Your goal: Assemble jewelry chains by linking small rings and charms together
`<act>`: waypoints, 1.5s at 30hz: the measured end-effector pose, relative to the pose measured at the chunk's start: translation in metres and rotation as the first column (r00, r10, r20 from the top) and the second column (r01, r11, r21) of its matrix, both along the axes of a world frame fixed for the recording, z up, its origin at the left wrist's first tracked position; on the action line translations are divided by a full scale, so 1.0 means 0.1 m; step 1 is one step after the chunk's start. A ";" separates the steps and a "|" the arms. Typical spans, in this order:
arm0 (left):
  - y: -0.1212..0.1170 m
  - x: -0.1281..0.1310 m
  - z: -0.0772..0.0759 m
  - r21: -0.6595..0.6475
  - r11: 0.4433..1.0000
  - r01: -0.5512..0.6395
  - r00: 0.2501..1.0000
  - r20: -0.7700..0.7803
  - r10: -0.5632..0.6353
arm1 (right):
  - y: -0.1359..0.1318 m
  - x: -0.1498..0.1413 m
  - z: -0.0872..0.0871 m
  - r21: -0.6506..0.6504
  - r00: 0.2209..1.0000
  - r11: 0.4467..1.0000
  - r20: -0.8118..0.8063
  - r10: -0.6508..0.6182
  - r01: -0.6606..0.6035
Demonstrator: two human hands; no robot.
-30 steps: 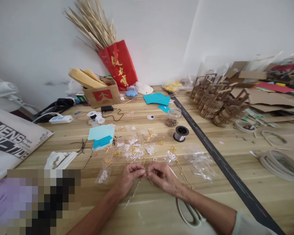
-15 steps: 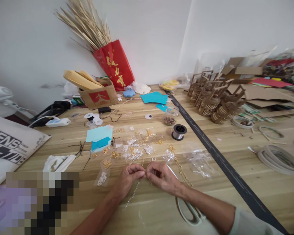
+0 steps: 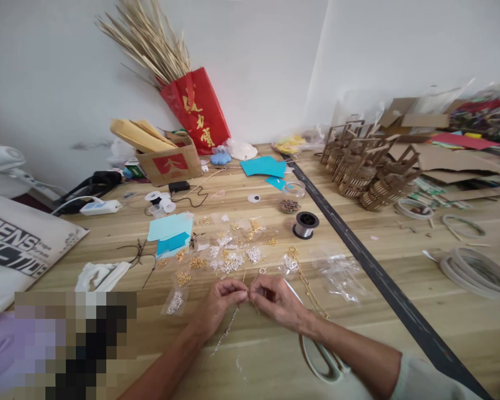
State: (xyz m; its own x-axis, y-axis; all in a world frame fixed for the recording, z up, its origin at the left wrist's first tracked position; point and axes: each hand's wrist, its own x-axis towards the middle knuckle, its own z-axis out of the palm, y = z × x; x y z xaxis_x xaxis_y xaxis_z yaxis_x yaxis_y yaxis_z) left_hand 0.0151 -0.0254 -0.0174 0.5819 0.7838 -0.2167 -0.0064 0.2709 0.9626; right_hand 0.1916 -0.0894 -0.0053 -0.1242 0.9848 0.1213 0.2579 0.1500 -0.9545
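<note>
1. Barely anything has changed over the last second: my fingertips stay pressed together and only the view has swung slightly, so I judge the fine handling between them is unfinished.
2. My left hand (image 3: 223, 297) has thumb and forefinger pinched closed with no gap, and seems to hold the upper end of a thin silver-coloured linked chain (image 3: 225, 333).
3. My right hand (image 3: 277, 303) is pinched just as tightly against the left fingertips, seemingly on a short, fine strand (image 3: 256, 306) showing beneath; the meeting point is too small to make out.
4. That chain trails from under my left fingertips down toward me, slanting left, its lower part over the pale wooden tabletop (image 3: 270, 364).
5. Just beyond my right fingers lies a small pale ring (image 3: 262, 270); a long gold-coloured chain (image 3: 303, 275) lies to their right, near my forearm.
</note>
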 end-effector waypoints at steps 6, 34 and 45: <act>0.00 -0.01 -0.02 0.007 1.000 -0.002 1.000 -0.002 0.002 | 0.01 0.00 -0.01 -0.025 1.000 1.000 -0.012 0.004 -0.004; 0.01 -0.02 0.06 0.058 0.998 0.005 0.999 -0.033 -0.003 | 0.02 0.01 -0.01 -0.073 0.996 0.997 -0.089 0.014 -0.021; 0.00 -0.02 0.07 0.076 0.997 0.020 0.999 -0.042 -0.017 | 0.02 0.01 0.02 -0.078 0.996 0.996 -0.082 0.035 -0.041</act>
